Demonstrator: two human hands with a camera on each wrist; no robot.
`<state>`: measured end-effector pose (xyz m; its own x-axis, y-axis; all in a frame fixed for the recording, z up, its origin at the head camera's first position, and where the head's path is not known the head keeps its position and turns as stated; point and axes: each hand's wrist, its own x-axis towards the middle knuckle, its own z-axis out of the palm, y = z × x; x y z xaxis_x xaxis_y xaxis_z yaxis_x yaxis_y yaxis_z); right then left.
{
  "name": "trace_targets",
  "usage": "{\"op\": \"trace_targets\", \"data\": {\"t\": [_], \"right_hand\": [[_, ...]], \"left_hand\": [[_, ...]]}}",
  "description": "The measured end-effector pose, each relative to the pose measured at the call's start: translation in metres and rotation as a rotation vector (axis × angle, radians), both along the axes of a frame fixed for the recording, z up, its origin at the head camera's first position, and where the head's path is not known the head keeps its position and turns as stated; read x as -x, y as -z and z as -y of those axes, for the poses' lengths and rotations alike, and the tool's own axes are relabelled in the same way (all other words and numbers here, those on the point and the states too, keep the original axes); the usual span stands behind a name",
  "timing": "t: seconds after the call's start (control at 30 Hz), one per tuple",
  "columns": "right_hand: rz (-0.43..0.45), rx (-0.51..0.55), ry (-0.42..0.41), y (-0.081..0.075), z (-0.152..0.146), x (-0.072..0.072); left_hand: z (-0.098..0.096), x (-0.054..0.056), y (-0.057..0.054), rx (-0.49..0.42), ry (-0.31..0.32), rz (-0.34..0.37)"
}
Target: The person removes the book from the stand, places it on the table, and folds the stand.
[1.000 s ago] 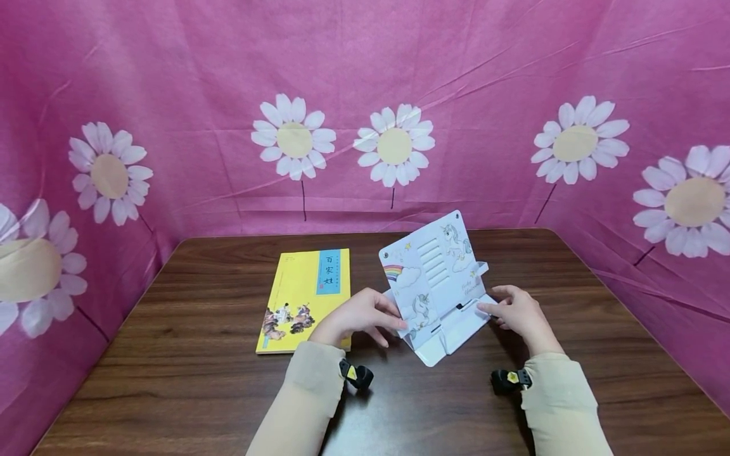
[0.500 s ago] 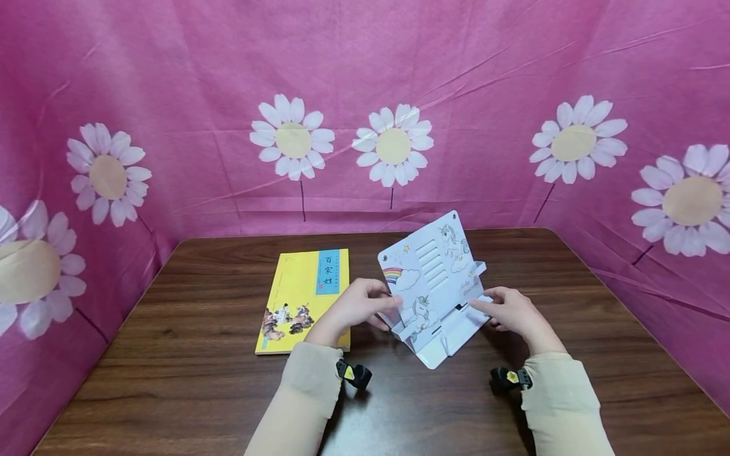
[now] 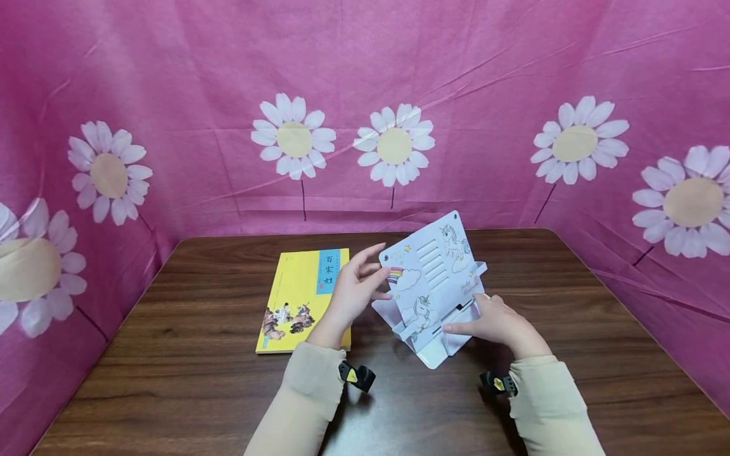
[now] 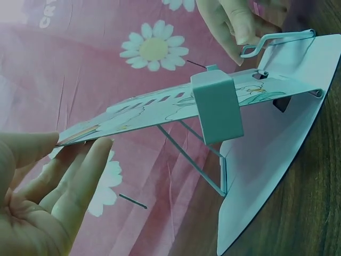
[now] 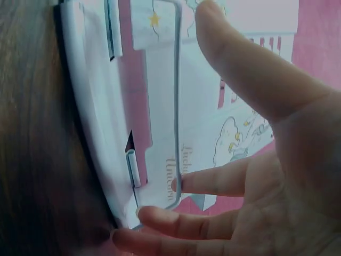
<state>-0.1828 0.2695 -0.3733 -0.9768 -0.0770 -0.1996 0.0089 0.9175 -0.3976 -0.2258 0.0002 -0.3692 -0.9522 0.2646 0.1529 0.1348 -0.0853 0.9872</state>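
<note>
Pinching the stand (image 3: 441, 297) near its upper left corner, the left grip (image 3: 353, 288) has its thumb on the printed face and its fingers behind the panel (image 3: 410, 288). The right grip (image 3: 502, 322) is unclenched at the stand's lower right, thumb spread from straight fingers; a fingertip overlaps the wire (image 5: 178, 106), though whether it presses there cannot be told. The stand sits right of centre on the wooden surface (image 3: 422, 411), its slotted panel leaning back over a flat base (image 4: 256, 170), with thin struts (image 4: 189, 158) behind. Unicorns and a rainbow decorate the face. A yellow book (image 3: 302, 278) lies flat to the left, partly hidden by the left grip. Both sleeves (image 3: 316, 377) are beige. Pink cloth (image 3: 342, 38) with white daisies (image 3: 393, 145) hangs beyond.
</note>
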Motion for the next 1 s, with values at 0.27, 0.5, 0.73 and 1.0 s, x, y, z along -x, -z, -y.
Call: {"op": "trace_targets", "data": {"t": [0.27,0.5,0.73,1.0], "right_hand": [[0.031,-0.039,0.01,0.0,0.009,-0.003],[0.047,0.008,0.004,0.004,0.009,-0.001],[0.044,0.029,-0.014,0.006,0.005,0.002],[0.023,0.069,-0.037,0.006,-0.003,0.005]], "left_hand": [[0.0,-0.003,-0.003,0.021,-0.012,-0.013],[-0.002,-0.006,-0.004,-0.006,-0.043,-0.021],[-0.004,-0.007,-0.005,-0.018,-0.059,-0.019],[-0.006,-0.009,-0.004,0.056,-0.029,-0.062]]}}
